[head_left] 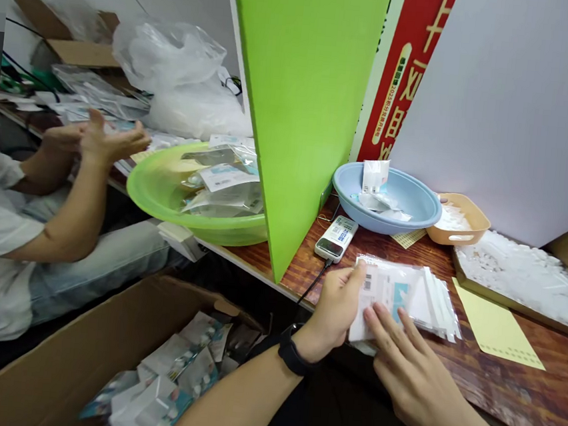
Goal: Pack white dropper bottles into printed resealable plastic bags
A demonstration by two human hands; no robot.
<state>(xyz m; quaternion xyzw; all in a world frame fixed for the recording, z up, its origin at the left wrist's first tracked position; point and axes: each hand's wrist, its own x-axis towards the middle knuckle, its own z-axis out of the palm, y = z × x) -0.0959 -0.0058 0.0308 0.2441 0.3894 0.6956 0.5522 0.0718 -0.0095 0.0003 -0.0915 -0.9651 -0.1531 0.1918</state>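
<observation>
My left hand (333,305), with a dark band at its wrist, pinches the left edge of a clear plastic packet (372,285) at the table's front edge. Inside the packet shows a white card with a barcode and a blue-green patch. Across its lower part lie the fingers of my right hand (414,366), stretched out and fairly flat. Several more clear plastic bags (438,305) lie on the table just right of the packet, partly overlapped by it. Where the left fingertips go behind the packet is hidden.
A green divider (304,108) rises left of me; beyond it a co-worker (63,212) sits by a green basin (165,195). A blue basin (392,183), an orange basket (463,230), a tray of small white pieces (519,276) and yellow sheet (498,327) stand right. Below is a carton (75,347) of packets.
</observation>
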